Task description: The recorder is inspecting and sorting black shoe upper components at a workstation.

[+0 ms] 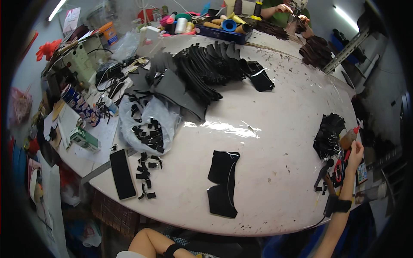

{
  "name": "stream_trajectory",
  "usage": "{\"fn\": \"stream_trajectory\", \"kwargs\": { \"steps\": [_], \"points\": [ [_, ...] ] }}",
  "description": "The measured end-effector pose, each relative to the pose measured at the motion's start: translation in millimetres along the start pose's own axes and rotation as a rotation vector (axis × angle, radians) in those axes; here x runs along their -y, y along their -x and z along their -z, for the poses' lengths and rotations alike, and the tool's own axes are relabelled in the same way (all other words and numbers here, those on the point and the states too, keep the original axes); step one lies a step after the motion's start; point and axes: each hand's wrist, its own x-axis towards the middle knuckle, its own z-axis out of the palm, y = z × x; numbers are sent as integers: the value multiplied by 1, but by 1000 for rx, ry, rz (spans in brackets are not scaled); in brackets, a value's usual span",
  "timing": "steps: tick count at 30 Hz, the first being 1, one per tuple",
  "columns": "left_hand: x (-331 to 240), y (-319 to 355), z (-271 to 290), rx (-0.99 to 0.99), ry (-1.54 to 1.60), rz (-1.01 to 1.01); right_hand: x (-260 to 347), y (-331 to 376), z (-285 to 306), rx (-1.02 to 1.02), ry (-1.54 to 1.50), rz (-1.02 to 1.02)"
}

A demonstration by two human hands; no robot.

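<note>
My right hand (355, 153) is at the right edge of the table, its fingers closed at a small squeeze bottle (349, 138) with amber liquid and a red tip. The bottle is tilted beside a pile of black pieces (329, 135). Of my left hand (184, 253) only a sliver shows past a black wristband at the lower edge; its fingers are out of sight. In front of me, two joined black shaped panels (223, 184) lie flat, with a pale curved line along their right side.
Left of the panels are a dark phone (122, 174), small black tabs (144, 174) and a plastic bag (172, 124) of more tabs. Stacked black panels (206, 64) stand behind. Red-handled tools (338, 170) lie by my right arm. A co-worker's hands (284, 8) are at the far side.
</note>
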Motion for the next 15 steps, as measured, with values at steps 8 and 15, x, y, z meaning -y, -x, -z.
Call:
{"fn": "stream_trajectory", "kwargs": {
  "steps": [8, 15],
  "points": [
    [-15, 3, -72, 441, 272, -402, 128, 144, 5, 272, -78, 182],
    [-19, 22, -103, 481, 234, -495, 179, 244, -14, 511, -69, 375]
  ]
}}
